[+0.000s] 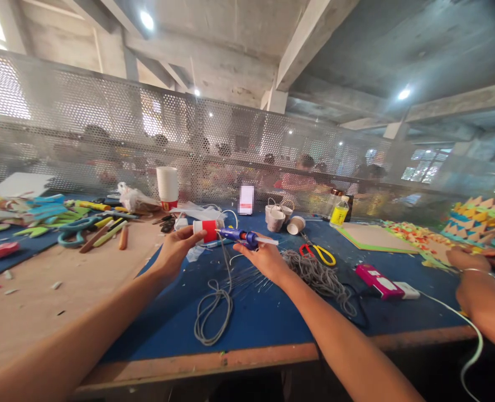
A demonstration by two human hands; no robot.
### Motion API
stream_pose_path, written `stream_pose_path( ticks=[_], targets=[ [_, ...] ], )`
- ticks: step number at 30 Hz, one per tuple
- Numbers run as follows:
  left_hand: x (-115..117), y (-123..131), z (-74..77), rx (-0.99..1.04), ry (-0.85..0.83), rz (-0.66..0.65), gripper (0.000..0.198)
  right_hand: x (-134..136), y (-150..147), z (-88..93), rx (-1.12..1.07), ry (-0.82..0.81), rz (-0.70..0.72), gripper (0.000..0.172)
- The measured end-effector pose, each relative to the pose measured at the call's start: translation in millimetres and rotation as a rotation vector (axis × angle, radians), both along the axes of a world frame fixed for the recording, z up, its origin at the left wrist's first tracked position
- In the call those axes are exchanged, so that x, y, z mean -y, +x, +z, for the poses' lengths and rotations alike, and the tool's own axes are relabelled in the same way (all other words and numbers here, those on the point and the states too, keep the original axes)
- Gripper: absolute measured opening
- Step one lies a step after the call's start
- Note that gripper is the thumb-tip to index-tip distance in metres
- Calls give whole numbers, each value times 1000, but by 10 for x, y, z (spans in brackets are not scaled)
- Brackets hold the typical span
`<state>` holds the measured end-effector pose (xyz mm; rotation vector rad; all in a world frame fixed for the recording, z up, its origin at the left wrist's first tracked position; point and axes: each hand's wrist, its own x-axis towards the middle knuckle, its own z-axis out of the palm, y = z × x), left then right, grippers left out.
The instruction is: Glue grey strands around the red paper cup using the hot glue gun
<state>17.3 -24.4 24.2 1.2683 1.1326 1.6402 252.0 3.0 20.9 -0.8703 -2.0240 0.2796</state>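
My left hand (176,248) is closed around a small paper cup (205,229), white with a red band, held on its side above the blue mat (264,312). My right hand (264,258) grips a blue hot glue gun (243,237) whose nozzle points left at the cup's rim. A grey cord (216,304) hangs down from the cup area and coils on the mat. A pile of more grey cord (314,273) lies just right of my right wrist.
Yellow-handled scissors (320,254), cord-wrapped cups (283,219), a cup stack (167,187), a yellow bottle (339,213) and a pink power strip (381,282) sit on the mat. Coloured scraps and teal scissors (73,231) lie left. Another person's hands (477,268) work at right. Perforated mesh screen (230,145) behind.
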Motion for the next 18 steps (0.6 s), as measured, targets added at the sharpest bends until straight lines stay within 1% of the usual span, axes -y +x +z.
stream_pose_path(
  ticks=[4,10,14,18],
  targets=[
    [18,15,10,71,-49,-84,33,15,-7,19,30,23,-38,27],
    [39,32,22,47,-31,-70,32,-8,0,-6,45,32,-58,28],
    [12,15,-6,28,-15,-71,32,-34,-1,-35,53,42,-68,28],
    [-10,-5,-40,26,-30,-83,36,-42,-6,-41,62,44,-81,27]
  ],
)
